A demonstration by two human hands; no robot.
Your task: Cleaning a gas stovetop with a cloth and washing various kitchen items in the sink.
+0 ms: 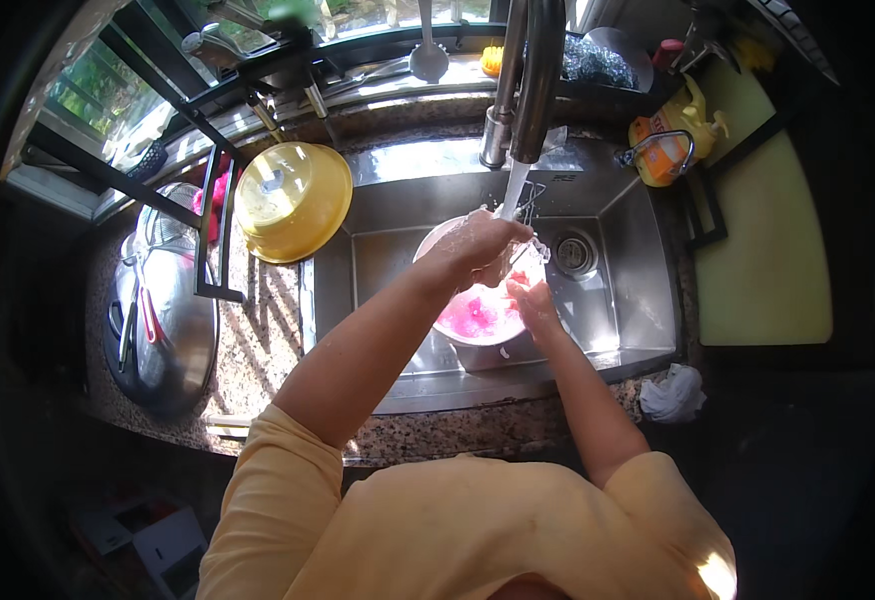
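Both of my hands are close together over a round, light-coloured bowl (449,330) in the steel sink (377,262). Pink-tinged water (479,315) shows inside the bowl. My left hand (482,244) is wet, its fingers curled under the running water (514,191) from the faucet (539,82). Lower down, my right hand (533,296) has its fingers bent at the bowl's right side. Between and beside the fingers is a pale, wet, shiny thing (533,253); splashing and glare hide what it is and which hand grips it.
A yellow basin (295,202) rests upside down left of the sink, near a large metal lid (175,322) with utensils on it. The drain (574,253) lies right of the bowl. On the right are a yellow bottle (662,146), a cutting board (767,255) and a crumpled white cloth (672,394).
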